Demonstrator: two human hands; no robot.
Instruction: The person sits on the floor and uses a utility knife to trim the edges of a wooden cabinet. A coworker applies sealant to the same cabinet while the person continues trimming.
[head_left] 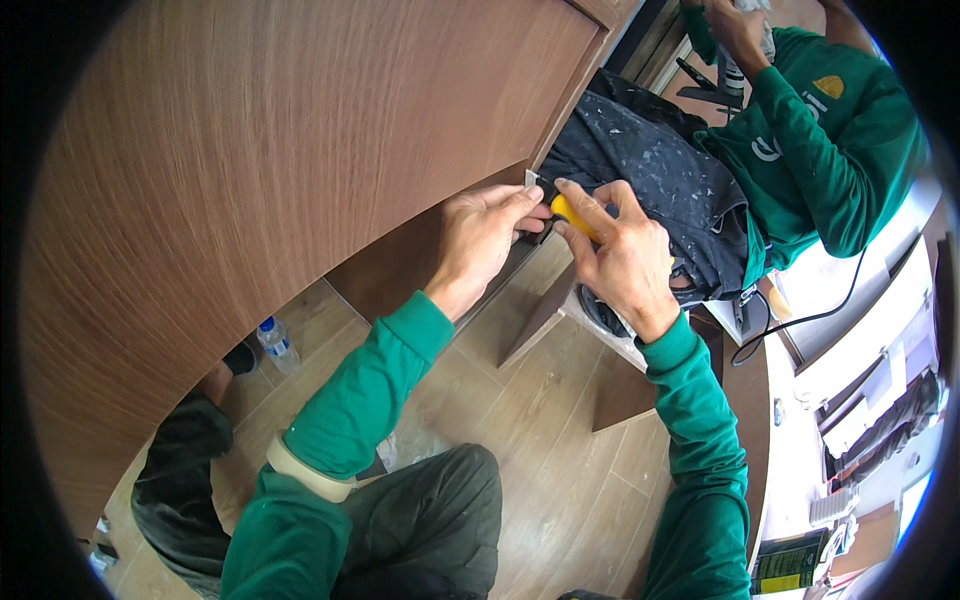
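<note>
My right hand (pixel 622 250) is closed around a yellow-handled tool (pixel 572 215); my fingers cover most of it, so its kind is unclear. Close beside it, my left hand (pixel 487 235) pinches a small pale flat piece (pixel 531 179) between thumb and fingers. Both hands meet at the lower right corner of a large brown wood-grain panel (pixel 300 130). Something dark shows just under my left fingertips, too hidden to name. Around my left forearm sits a cream-coloured ring (pixel 305 472) like a roll of tape.
A co-worker in a green top (pixel 830 150) and paint-spotted dark trousers is close at the right, holding a tool with a black cord (pixel 800 322). Below them stands a small stool (pixel 560 310). A water bottle (pixel 277 345) stands on the wood-look floor (pixel 540 450) near another person's leg.
</note>
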